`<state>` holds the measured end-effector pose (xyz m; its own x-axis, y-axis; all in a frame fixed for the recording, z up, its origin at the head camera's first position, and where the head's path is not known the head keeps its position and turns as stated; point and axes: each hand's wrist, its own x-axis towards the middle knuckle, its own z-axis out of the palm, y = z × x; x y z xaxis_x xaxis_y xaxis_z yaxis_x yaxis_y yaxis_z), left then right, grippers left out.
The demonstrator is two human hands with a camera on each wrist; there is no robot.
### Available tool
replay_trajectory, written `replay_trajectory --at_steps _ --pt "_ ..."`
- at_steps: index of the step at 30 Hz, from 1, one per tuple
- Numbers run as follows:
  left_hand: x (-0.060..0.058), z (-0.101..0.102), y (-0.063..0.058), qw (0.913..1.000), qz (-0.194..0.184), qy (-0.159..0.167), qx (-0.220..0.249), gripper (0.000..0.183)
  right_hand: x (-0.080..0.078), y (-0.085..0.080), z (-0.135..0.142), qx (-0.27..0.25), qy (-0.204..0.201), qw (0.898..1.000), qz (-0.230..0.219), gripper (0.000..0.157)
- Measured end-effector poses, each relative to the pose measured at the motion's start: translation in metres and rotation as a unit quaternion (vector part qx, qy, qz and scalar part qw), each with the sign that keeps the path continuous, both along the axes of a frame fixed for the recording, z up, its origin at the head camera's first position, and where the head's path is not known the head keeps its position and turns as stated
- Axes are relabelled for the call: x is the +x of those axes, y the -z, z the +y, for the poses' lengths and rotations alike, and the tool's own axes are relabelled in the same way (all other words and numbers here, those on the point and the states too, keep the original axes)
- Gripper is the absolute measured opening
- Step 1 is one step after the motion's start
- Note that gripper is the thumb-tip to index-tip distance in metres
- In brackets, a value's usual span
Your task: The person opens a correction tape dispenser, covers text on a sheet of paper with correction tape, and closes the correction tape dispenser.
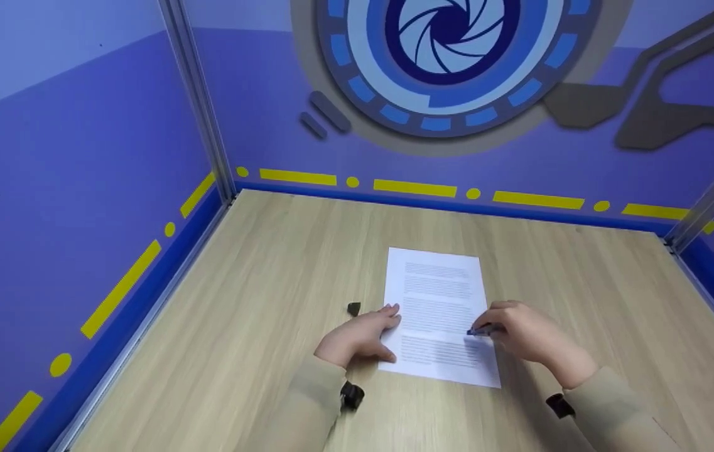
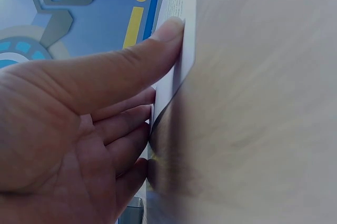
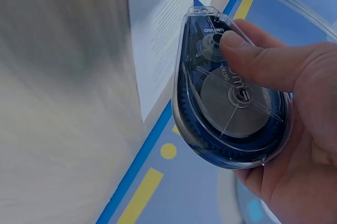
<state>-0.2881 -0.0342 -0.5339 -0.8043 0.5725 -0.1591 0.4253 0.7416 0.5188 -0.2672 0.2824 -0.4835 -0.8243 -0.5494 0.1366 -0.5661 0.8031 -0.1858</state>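
Note:
A printed sheet of paper [image 1: 435,314] lies on the wooden table. My left hand [image 1: 360,336] rests on its left edge, thumb and fingers spread; the left wrist view shows the thumb on the paper's [image 2: 176,71] margin. In my right hand [image 1: 523,329] is a clear and dark blue correction tape dispenser [image 3: 229,92], pinched between thumb and fingers. Its narrow tip [image 3: 198,3] points towards the printed lines, over the right side of the sheet in the head view. Most of the dispenser is hidden by the hand there.
A small dark piece [image 1: 353,308] lies on the table [image 1: 269,301] just left of the left hand. Blue panels [image 1: 256,113] with yellow markings stand along the table's back and sides. Black straps [image 1: 351,397] sit at both wrists.

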Motion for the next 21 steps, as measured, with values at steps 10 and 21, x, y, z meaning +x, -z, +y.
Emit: replay_trajectory --at_steps 10,21 --pt "0.000 0.001 -0.001 1.0000 -0.003 -0.001 -0.002 0.082 0.001 0.003 -0.018 -0.038 -0.054 0.998 0.001 0.031" --pt "0.000 0.000 -0.002 0.9999 -0.010 -0.006 0.003 0.082 -0.002 0.010 -0.044 -0.043 -0.077 0.996 0.006 0.027"
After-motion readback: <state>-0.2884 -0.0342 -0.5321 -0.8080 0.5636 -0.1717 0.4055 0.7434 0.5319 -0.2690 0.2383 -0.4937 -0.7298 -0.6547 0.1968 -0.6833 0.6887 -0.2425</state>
